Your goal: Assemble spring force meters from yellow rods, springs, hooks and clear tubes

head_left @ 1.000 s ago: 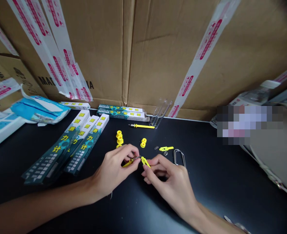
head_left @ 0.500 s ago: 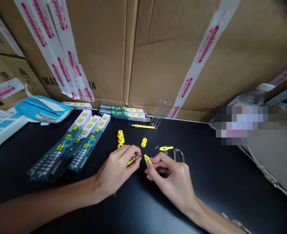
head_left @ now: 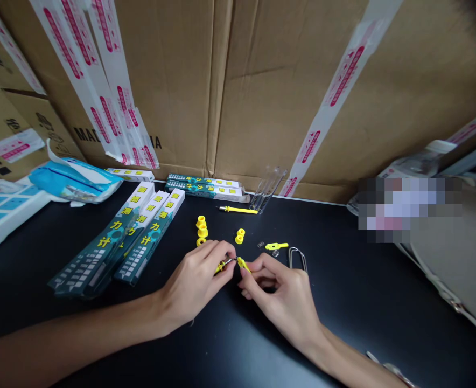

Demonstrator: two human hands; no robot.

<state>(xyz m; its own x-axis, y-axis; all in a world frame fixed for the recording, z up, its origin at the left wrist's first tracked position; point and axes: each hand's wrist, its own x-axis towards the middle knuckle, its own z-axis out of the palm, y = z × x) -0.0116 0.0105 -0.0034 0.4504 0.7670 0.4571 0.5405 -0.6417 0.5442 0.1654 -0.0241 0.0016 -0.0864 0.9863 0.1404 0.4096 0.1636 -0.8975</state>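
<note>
My left hand point(head_left: 197, 275) is closed around a yellow rod point(head_left: 221, 266) with a metal spring end, apparently a force-gauge part. Between the thumb and fingers of my right hand point(head_left: 284, 285) is a small yellow plastic piece point(head_left: 243, 264). The rod's metal tip meets the end of this piece, or nearly so; I cannot tell if they are joined. Beyond my right hand lie a similar yellow piece point(head_left: 277, 246), a small loose spring point(head_left: 261, 244) and a large wire loop point(head_left: 298, 260). Yellow caps point(head_left: 202, 231) stand past my left hand, with two more caps point(head_left: 240, 236) nearby.
Another yellow rod point(head_left: 238, 209) lies near clear tubes point(head_left: 267, 188) at the back. Printed force-gauge boxes point(head_left: 149, 237) are at left, by a tissue pack point(head_left: 76, 180) and a power strip point(head_left: 4, 215). A bottle point(head_left: 407, 161) and bag point(head_left: 456, 258) sit right. Cardboard point(head_left: 173, 81) rises behind.
The rod's metal tip and the yellow piece have come together, closing the small gap between them. Both hands keep their grips. The whole view has shifted slightly.
</note>
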